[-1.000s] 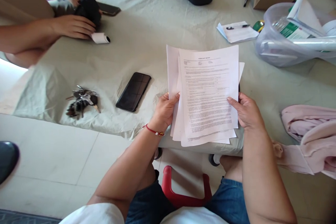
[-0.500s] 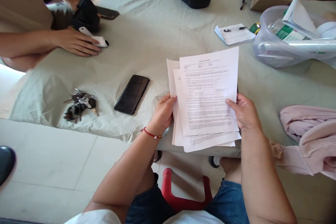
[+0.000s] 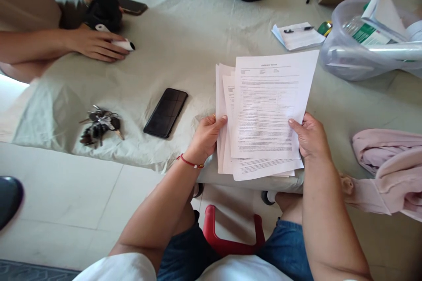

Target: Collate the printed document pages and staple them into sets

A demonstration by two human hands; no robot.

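Between the left grip and the right grip, each grasping one side, a loosely fanned stack of printed sheets was held at the near edge of the counter; leftward lay a dark phone, then a bunch of keys, while pink cloth sat rightward

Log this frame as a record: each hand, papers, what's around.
left_hand: left hand grips papers at left, thumb on sheets beneath the top one
right_hand: right hand grips them at right, thumb on top sheet
papers: printed, fanned unevenly, several sheets, count unclear
left_side: phone, then keys
right_side: pink cloth
far_right: tub; notepad with pen on it
far_left: co-worker's hand over white item, type unclear
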